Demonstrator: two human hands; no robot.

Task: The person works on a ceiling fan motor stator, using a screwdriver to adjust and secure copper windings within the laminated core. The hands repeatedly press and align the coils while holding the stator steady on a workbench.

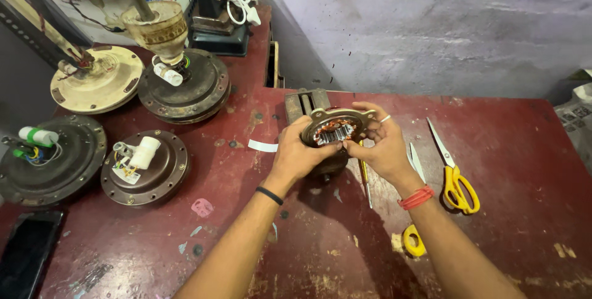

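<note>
Small motor (333,131) with copper windings and metal end plate held above red table (505,151), near its back edge, in front of grey block (306,103). Left hand (300,154) wrapped around motor's left side, fingers curled tight on it. Right hand (383,145) grips right rim, thumb and fingertips pinched at winding. Screwdriver (365,178) on table under right wrist. Yellow-handled scissors (454,172) to right. Yellow tape roll (413,241) nearer. Round fan motors (145,166) at left. Black phone (26,256) at lower left corner.
</note>
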